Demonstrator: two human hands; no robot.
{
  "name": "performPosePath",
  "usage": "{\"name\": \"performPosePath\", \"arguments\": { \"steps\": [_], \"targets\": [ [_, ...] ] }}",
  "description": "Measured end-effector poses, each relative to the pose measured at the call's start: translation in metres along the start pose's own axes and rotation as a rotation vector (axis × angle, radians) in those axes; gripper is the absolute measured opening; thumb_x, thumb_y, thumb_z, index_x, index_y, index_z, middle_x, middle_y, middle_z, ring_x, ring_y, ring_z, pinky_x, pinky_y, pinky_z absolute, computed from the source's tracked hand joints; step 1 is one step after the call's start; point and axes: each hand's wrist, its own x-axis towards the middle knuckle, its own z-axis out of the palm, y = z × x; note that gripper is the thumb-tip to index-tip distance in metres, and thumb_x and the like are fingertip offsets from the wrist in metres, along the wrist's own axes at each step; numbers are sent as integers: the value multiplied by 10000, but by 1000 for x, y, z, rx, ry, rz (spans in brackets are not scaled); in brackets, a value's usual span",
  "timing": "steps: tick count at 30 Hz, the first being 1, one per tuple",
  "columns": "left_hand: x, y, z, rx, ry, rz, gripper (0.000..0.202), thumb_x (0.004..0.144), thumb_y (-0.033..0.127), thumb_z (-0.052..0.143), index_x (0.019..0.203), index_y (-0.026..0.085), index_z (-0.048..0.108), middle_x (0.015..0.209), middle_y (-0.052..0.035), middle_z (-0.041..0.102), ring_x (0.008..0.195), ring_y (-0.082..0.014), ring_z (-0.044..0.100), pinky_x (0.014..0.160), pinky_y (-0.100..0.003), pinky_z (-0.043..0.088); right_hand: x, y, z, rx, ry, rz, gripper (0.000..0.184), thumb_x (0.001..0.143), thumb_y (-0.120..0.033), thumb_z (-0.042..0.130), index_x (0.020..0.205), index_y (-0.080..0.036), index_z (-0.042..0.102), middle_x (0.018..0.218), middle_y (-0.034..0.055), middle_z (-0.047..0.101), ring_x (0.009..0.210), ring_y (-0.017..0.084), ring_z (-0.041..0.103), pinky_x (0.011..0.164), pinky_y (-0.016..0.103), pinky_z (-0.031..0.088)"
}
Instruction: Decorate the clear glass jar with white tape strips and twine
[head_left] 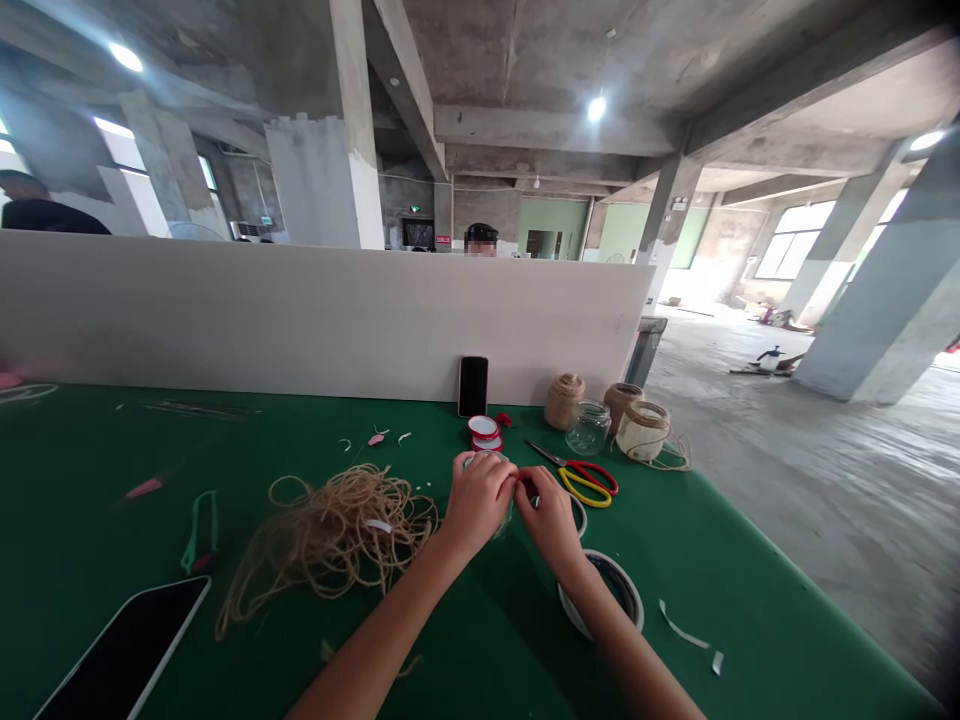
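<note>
Mid-table on the green cloth: your left hand and right hand, curled, fingertips meeting over a glass jar, hold unclear; twine heap just left.

small clear glass jar, round rim showing, body mostly hidden, exact tilt unclear

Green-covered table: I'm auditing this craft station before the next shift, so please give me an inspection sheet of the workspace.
surface: green table cover, with scraps scattered on it.
job's things: clear glass jar, partly hidden, held between the hands; jute twine heap beside them.
clutter: red-and-yellow-handled scissors, smartphone, tablet, white strip offcuts.
grippers: left hand and right hand meet at the jar.
cables: nothing seen.
surroundings: white partition, concrete pillars, a person beyond the partition.
</note>
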Motion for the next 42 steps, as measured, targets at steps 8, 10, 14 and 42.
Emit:
{"name": "performPosePath", "arguments": {
  "steps": [8,10,14,42],
  "targets": [
    [0,0,0,47,-1,45,138,880,170,461,851,217,588,814,-9,597,864,-176,541,933,-406,306,2,-2,1,74,-5,129,92,766,-201,445,714,-191,520,628,-13,508,580,142,473,550,240,361],
    [0,0,1,62,4,53,139,880,170,460,848,215,588,808,-8,593,859,-175,540,934,-406,306,2,-2,0,103,-8,163,91,756,-204,444,690,-192,506,590,-26,490,550,132,457,522,228,350],
    [-1,-1,2,87,11,61,144,885,169,447,846,212,579,811,-9,589,855,-173,538,931,-401,309,4,-4,1,149,1,212,92,726,-216,456,636,-197,456,553,-45,441,522,117,413,490,212,325],
    [-9,-6,3,85,137,75,118,884,168,446,879,218,554,904,-18,610,952,-174,539,991,-430,245,1,6,-14,242,-138,77,106,781,-208,460,742,-183,555,675,-5,526,615,132,464,573,226,362]
  ]
}}
